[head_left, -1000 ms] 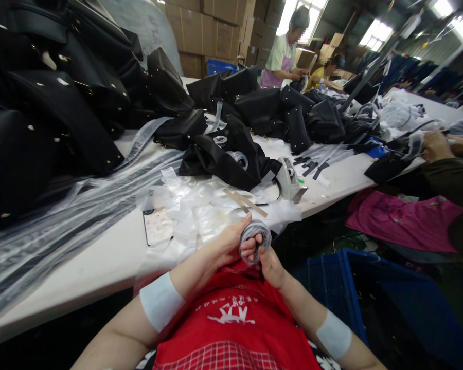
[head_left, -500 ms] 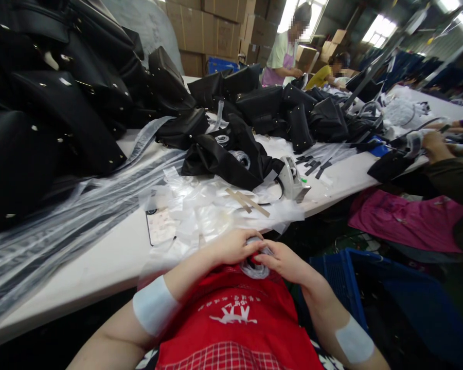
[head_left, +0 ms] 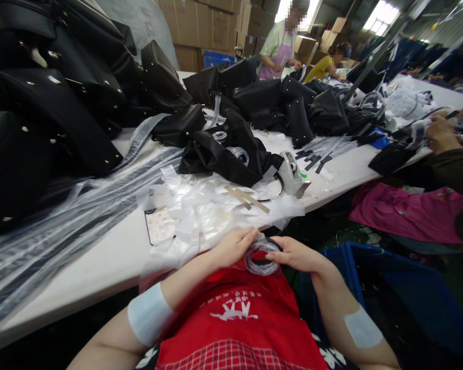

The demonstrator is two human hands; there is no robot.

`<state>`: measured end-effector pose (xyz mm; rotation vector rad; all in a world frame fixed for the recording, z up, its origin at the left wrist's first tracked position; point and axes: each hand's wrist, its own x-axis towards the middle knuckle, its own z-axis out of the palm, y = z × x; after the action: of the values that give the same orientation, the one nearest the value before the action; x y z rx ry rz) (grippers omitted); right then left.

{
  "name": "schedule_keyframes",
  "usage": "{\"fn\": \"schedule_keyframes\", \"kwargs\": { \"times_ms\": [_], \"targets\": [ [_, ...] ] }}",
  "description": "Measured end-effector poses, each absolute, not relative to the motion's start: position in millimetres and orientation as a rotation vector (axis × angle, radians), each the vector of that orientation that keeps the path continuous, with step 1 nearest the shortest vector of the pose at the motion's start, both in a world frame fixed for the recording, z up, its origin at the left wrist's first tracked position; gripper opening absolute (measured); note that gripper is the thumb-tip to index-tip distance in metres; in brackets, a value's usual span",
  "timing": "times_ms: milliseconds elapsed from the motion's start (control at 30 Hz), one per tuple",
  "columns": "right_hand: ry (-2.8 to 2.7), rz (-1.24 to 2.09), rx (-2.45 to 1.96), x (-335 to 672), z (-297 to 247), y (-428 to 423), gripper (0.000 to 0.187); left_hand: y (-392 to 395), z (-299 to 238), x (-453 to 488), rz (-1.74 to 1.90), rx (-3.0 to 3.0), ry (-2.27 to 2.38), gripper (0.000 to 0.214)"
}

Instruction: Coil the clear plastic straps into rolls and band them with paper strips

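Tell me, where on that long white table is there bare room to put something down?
Bare white table shows along the near edge, left of the clear plastic wrappers, and beyond the grey tape dispenser near the black strips. The black handbags crowd the far left and back.

The white characters on the red apron (head_left: 235,313) are illegible.

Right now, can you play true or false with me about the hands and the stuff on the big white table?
1. Both hands, left hand and right hand, hold a coiled grey strap wrapped in clear plastic. True.
2. The coiled strap lies on the white table. False: it is held over the red apron.
3. Black leather bags are piled at the table's left. True.
4. The grey tape dispenser sits in the blue crate. False: it stands on the table.
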<state>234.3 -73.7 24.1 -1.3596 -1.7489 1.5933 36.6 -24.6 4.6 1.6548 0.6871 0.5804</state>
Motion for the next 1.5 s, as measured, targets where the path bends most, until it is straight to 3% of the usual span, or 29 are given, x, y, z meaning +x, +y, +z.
{"fn": "schedule_keyframes", "kwargs": {
  "times_ms": [133,333,667,767,867,1100,1233,1500],
  "targets": [
    [-1.971,1.721,-1.321,233,24,-75,0.03,-44,1,36,0.52,1.736,0.74,0.04],
    [-1.726,1.606,-1.391,223,-3,-85,0.041,-52,-15,36,0.715,1.501,0.889,0.024],
    [-1.771,1.995,-1.175,216,-10,-81,0.037,-61,-19,25,0.436,1.351,0.732,0.029],
    [-1.739,2.016,-1.316,221,-16,-77,0.045,-70,-30,21,0.393,1.203,0.808,0.035],
    [-1.644,1.78,-1.543,232,-15,-68,0.054,-74,-36,14,0.411,1.133,0.842,0.037],
    [-1.814,0.771,-1.799,229,1,-31,0.022,-75,-33,0,0.449,1.024,0.792,0.044],
    [-1.938,0.299,-1.738,209,-4,-2,0.023,-76,-37,-2,0.462,1.027,0.797,0.044],
    [-1.767,0.3,-1.77,183,-14,46,0.015,-76,-38,-7,0.51,1.057,0.807,0.046]
  ]
}}
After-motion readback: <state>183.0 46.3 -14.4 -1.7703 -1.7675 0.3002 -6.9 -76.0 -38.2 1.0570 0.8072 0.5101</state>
